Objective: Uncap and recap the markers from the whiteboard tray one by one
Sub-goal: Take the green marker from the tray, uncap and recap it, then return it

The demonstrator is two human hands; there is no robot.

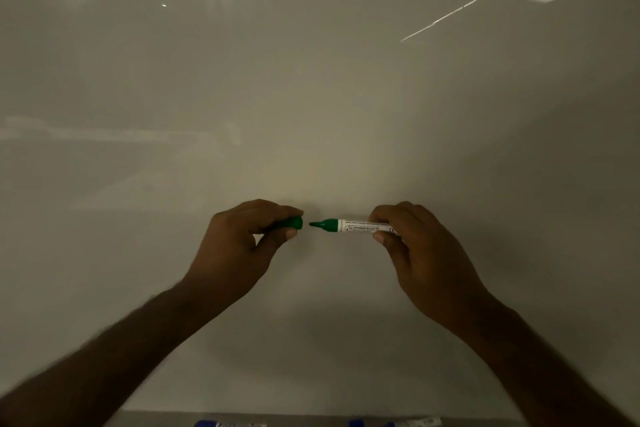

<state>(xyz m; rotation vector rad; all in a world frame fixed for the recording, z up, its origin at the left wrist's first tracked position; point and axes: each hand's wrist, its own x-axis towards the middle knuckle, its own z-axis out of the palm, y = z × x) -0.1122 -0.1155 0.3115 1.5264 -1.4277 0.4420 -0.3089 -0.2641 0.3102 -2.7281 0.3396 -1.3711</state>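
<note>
Now | left hand (242,246) pinches smooth green cap (292,222) | right hand (426,253) grips cylindrical marker (349,225), probably plastic, tip bare

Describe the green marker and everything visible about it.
The green marker lies level in front of the whiteboard, uncapped, its dark bullet tip pointing at the green cap across a small gap. Green collar, white printed barrel, seemingly plastic. The right hand pinches its barrel; the left hand holds the cap.
</note>
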